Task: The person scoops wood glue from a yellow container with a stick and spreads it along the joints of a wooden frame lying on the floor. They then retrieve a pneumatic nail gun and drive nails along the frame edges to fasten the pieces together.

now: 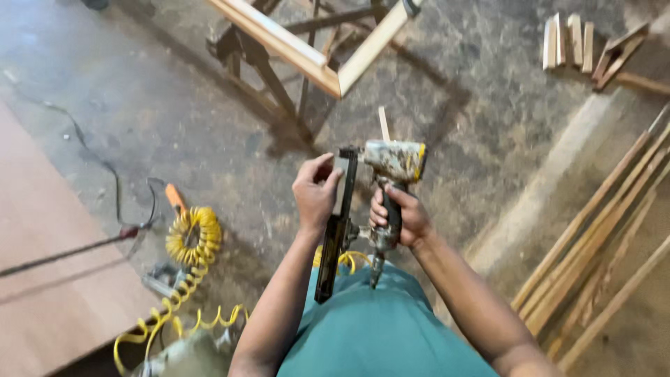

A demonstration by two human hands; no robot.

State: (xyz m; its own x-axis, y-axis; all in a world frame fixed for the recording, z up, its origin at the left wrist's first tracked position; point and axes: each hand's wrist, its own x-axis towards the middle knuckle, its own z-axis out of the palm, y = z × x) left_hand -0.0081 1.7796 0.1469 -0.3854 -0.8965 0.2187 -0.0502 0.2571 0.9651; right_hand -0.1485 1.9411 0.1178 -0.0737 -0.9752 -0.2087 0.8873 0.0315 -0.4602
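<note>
Right hand [403,218]: fist wrapped tight round the handle of the pneumatic nail gun [380,188].
Left hand [315,195]: fingers clamped on the gun's long black magazine [335,230].
Nail gun: held above the lap, over the concrete floor [174,105].
Nearby: coiled yellow air hose [188,244] at left; wooden strips [593,230] at right; wooden frame [307,49] ahead.

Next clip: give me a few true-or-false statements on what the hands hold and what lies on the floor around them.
1. The right hand grips the handle of the nail gun. True.
2. The left hand rests on the gun's long black magazine. True.
3. The coiled air hose on the floor is blue. False: it is yellow.
4. The long wooden strips lie left of the person. False: they lie on the right.
5. A wooden frame stands ahead on the concrete floor. True.
</note>
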